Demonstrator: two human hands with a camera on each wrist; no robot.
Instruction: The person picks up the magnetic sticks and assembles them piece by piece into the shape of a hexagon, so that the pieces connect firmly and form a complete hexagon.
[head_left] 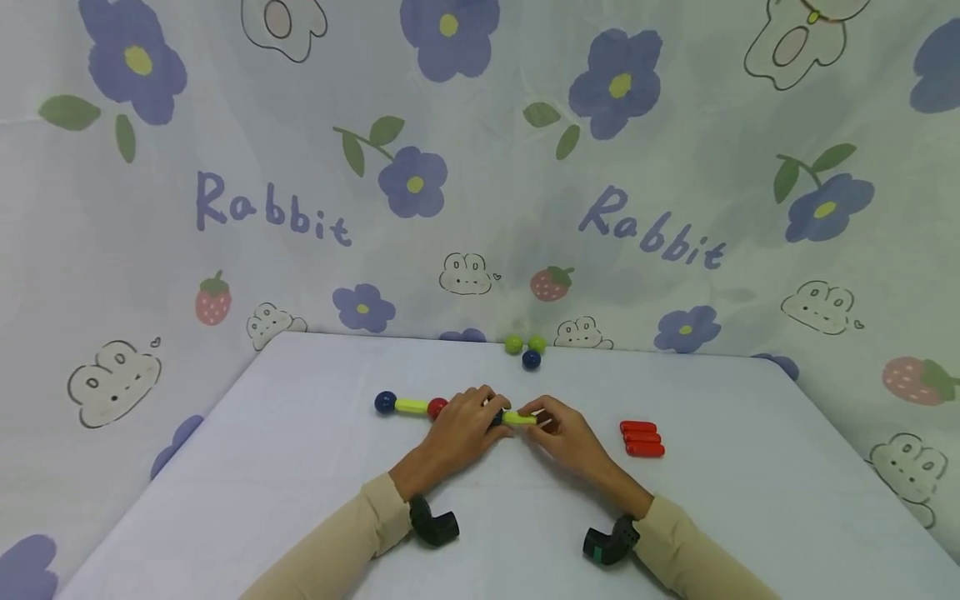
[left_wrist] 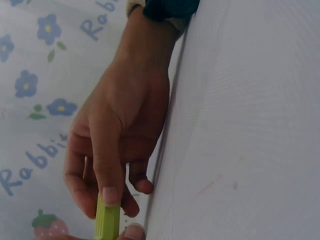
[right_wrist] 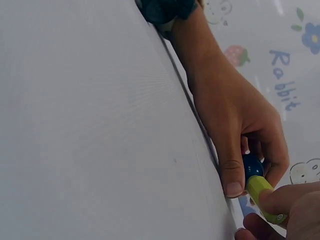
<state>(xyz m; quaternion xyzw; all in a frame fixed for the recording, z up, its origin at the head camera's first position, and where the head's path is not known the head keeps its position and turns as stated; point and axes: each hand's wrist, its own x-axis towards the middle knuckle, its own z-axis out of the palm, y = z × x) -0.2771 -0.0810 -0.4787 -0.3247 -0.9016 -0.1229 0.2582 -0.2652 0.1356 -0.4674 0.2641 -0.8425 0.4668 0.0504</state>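
My left hand point(head_left: 463, 427) lies over the middle of a row of balls and rods, its fingers and thumb gripping a dark blue ball point(right_wrist: 252, 166). From that ball a yellow-green rod point(head_left: 519, 418) points right, and my right hand point(head_left: 567, 435) pinches its far part between thumb and fingers. In the right wrist view the rod point(right_wrist: 259, 189) meets the ball. Left of my left hand, a red ball point(head_left: 437, 407) joins another yellow-green rod point(head_left: 411, 407), which ends in a dark blue ball point(head_left: 386, 402). My left hand hides the stretch right of the red ball.
Three red rods point(head_left: 641, 438) lie side by side on the white table point(head_left: 720, 500), right of my right hand. At the back edge sit two green balls point(head_left: 513, 344) and a dark blue ball point(head_left: 531, 360). A patterned cloth point(head_left: 480, 225) hangs behind.
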